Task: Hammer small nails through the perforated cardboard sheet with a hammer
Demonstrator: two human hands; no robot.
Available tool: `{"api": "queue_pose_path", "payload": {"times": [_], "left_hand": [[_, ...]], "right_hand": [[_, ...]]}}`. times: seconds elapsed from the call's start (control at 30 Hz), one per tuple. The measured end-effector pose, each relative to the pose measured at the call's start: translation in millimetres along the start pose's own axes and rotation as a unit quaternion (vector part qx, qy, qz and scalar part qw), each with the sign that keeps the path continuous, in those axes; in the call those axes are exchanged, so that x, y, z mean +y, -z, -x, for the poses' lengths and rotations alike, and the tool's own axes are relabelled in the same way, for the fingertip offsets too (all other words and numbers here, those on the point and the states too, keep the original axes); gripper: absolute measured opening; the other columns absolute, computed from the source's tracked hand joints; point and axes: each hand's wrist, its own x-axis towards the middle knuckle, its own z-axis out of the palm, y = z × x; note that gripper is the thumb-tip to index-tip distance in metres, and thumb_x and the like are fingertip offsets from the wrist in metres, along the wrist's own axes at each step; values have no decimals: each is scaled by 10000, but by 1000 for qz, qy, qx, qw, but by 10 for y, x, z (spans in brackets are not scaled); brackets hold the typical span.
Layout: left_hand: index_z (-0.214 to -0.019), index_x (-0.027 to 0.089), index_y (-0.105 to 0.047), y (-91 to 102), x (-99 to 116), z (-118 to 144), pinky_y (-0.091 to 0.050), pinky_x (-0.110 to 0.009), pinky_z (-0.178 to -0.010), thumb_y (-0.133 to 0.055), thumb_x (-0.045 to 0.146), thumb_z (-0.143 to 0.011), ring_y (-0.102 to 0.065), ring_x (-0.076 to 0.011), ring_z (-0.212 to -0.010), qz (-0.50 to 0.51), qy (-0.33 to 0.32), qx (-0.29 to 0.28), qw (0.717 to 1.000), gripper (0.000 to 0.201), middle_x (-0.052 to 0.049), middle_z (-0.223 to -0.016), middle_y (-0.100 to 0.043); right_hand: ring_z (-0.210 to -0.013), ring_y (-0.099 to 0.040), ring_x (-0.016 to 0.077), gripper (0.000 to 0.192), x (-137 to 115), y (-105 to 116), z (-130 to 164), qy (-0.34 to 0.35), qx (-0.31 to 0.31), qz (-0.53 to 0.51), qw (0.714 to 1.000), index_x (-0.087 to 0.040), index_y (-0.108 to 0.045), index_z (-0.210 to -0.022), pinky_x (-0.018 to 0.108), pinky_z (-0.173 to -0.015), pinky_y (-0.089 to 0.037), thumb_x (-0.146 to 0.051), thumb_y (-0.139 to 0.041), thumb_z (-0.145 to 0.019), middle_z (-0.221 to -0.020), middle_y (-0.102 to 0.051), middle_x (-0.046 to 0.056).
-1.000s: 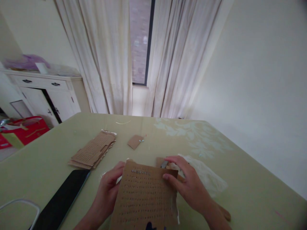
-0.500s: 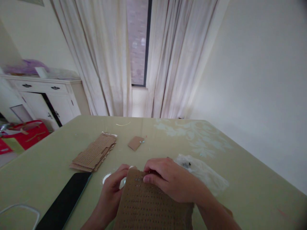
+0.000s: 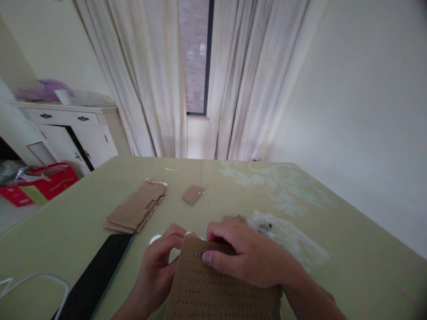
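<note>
A brown cardboard sheet (image 3: 223,293) with rows of small holes is held up at the bottom centre, in front of me. My left hand (image 3: 160,266) grips its left edge, with the fingers partly hidden behind it. My right hand (image 3: 240,253) is closed over the top edge, thumb on the near face and fingers behind. Beside that thumb, a few tiny shiny studs (image 3: 199,254) sit in the upper holes. Whether the right fingers also pinch a small piece is hidden. Just beyond the right hand lies a small brown card (image 3: 229,219), partly covered.
To the left, a stack of perforated cardboard (image 3: 136,206) lies by a dark flat device (image 3: 96,275) and a white cable (image 3: 43,276). A small card (image 3: 193,194) rests mid-table. A clear plastic bag (image 3: 290,242) is at the right. Behind stand a white cabinet (image 3: 90,133) and red bags (image 3: 53,178).
The view has shifted slightly, moving the whole scene a little to the right. Both hands keep hold of the cardboard. The small brown card beyond my right hand now shows more.
</note>
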Motion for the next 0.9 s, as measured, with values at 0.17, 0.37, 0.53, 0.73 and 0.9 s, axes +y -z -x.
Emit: {"api": "queue_pose_path", "payload": {"times": [0.17, 0.37, 0.53, 0.73, 0.9], "left_hand": [[-732, 255, -825, 5, 55, -25, -515, -294, -682, -852, 388, -908, -654, -230, -726, -64, -86, -10, 994, 222, -60, -751, -713], [-772, 223, -729, 0, 85, -44, -493, -248, -678, -677, 265, -1067, -636, -165, -729, -170, -247, -30, 953, 302, -10, -725, -716], [-986, 261, -780, 80, 98, -98, -569, -223, -717, -709, 299, -1052, -734, -162, -835, -187, -190, -34, 963, 105, -11, -922, -777], [-1241, 308, -778, 283, 327, -28, -523, -288, -1026, -672, 262, -1067, -656, -196, -1175, -322, -256, 5, 911, 208, -25, -1236, -735], [-1172, 335, -825, 196, 441, -29, -506, -330, -1033, -724, 254, -1053, -598, -224, -1210, -365, -305, -36, 879, 176, -27, -1252, -729]], "right_hand": [[-802, -578, 158, 227, 36, -2, -26, -9, -52, -23, 998, -233, -651, -950, 275, -682, -328, -437, -693, -1043, -857, -625, -43], [-753, -551, 134, 260, 131, -35, -83, -1, -106, -53, 993, -221, -637, -933, 269, -646, -306, -452, -707, -1028, -809, -603, -60], [-751, -553, 140, 260, 126, 13, -117, -17, -85, -59, 995, -213, -651, -915, 269, -654, -319, -439, -719, -1024, -794, -597, -52], [-841, -581, 174, 250, 1, -19, -34, -52, 1, 4, 999, -216, -648, -929, 289, -714, -330, -432, -672, -1053, -887, -661, -7], [-819, -581, 175, 224, -111, -100, 84, -55, 13, 38, 998, -224, -650, -942, 310, -703, -294, -414, -662, -1059, -894, -702, -7]]}}
